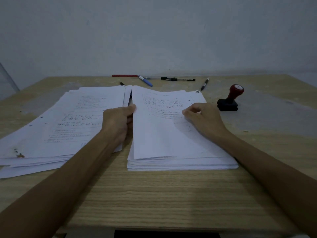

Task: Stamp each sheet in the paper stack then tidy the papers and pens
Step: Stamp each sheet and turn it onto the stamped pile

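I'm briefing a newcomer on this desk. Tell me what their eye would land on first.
Two hands at centre: the left hand grips the left edge of the top sheet on the right paper stack, while the right hand rests on that sheet. Next, the red-handled stamp standing to the right, and the pens scattered along the far edge.

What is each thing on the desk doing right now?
Left hand: pinches the top sheet's left edge.
Right hand: fingers curled, resting on the top sheet.
Top sheet: left edge lifted.
Right paper stack: neat.
Left paper pile: fanned, untidy.
Stamp: upright, untouched.
Pens: scattered.
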